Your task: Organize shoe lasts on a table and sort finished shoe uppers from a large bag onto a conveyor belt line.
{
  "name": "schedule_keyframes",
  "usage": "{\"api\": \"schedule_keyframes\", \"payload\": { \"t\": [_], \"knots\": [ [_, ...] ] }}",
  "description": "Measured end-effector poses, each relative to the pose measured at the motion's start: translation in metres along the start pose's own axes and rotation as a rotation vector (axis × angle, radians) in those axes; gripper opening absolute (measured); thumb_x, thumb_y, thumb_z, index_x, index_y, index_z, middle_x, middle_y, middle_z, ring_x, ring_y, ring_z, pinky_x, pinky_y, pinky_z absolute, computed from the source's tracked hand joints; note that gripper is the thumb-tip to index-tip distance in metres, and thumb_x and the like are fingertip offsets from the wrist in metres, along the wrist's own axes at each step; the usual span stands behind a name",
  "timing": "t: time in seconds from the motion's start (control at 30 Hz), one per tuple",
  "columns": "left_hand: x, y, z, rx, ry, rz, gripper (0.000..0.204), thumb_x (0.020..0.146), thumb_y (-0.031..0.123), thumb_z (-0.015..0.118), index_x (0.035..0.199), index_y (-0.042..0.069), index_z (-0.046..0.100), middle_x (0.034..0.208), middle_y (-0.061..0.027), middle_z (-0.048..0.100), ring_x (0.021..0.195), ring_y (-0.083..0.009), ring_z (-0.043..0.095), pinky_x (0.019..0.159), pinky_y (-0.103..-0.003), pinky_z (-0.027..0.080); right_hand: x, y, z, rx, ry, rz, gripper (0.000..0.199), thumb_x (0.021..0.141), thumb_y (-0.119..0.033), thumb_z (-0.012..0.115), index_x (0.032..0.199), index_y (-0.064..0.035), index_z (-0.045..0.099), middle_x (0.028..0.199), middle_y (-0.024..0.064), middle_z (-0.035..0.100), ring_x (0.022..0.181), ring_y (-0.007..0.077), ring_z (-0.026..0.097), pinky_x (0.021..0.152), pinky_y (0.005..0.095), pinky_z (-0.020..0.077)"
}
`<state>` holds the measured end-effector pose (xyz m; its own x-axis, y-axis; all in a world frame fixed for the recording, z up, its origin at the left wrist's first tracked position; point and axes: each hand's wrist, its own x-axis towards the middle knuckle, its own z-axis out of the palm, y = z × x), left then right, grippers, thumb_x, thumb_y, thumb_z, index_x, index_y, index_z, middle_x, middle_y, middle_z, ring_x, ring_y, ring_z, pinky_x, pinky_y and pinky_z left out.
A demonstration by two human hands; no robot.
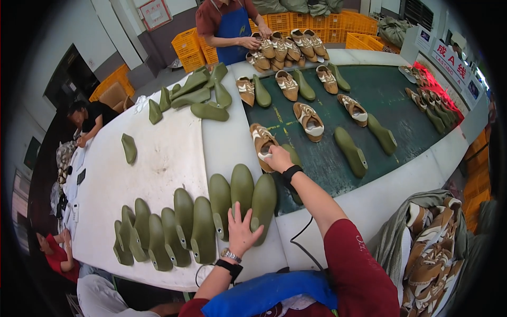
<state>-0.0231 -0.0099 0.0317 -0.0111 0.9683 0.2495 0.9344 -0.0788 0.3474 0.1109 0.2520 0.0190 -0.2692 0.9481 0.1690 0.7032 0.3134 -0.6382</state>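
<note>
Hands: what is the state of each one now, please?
Left hand: open, fingers spread on the green shoe lasts.
Right hand: closed on the brown shoe upper.

left hand (241, 232) flat on the row of green shoe lasts (203, 222) | right hand (278, 157) pinching a tan shoe upper (262, 140) on the dark green belt (391, 95) | white counter (169, 153) underneath, coworker (227, 24) stacking uppers far end
</note>
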Motion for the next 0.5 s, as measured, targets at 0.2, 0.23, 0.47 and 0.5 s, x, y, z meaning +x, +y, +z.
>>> {"api": "schedule_keyframes", "payload": {
  "t": [0.2,0.23,0.47,0.5],
  "knots": [
    [-0.003,0.001,-0.005,-0.029,-0.041,-0.029,0.062,0.071,0.037,0.069,0.121,0.004,0.054,0.142,-0.0281,0.024,0.122,-0.0524,0.027,0.100,-0.054,0.031,0.030,0.010,0.043,-0.057,-0.101,0.134,0.023,0.076,-0.014,0.064,0.097,-0.0058,0.059,0.104,0.0206,0.056,0.096,0.0372,0.057,0.085,0.0434,0.0459],
    [-0.005,0.000,-0.004,-0.022,-0.034,-0.028,0.062,0.071,0.036,0.069,0.121,0.004,0.054,0.142,-0.0281,0.024,0.123,-0.0523,0.026,0.101,-0.054,0.030,0.030,0.009,0.045,-0.041,-0.123,0.132,0.023,0.076,-0.009,0.063,0.098,-0.0058,0.058,0.106,0.0203,0.055,0.097,0.0370,0.056,0.085,0.0429,0.0456],
    [-0.002,0.004,-0.002,0.009,-0.009,0.008,0.061,0.070,0.039,0.069,0.119,0.004,0.056,0.140,-0.0277,0.028,0.121,-0.0526,0.029,0.100,-0.054,0.031,0.006,0.028,0.034,0.265,0.035,-0.048,0.041,0.073,0.000,0.054,0.112,-0.0085,0.059,0.113,0.0178,0.055,0.105,0.0370,0.052,0.089,0.0417,0.0437],
    [-0.007,0.003,-0.002,0.009,-0.019,0.004,0.061,0.070,0.039,0.069,0.119,0.004,0.056,0.140,-0.0277,0.028,0.121,-0.0526,0.029,0.100,-0.054,0.031,-0.007,0.018,0.028,0.287,0.034,-0.047,0.036,0.074,-0.002,0.054,0.109,-0.0079,0.061,0.111,0.0183,0.058,0.103,0.0368,0.054,0.088,0.0420,0.0443]
  ]
}}
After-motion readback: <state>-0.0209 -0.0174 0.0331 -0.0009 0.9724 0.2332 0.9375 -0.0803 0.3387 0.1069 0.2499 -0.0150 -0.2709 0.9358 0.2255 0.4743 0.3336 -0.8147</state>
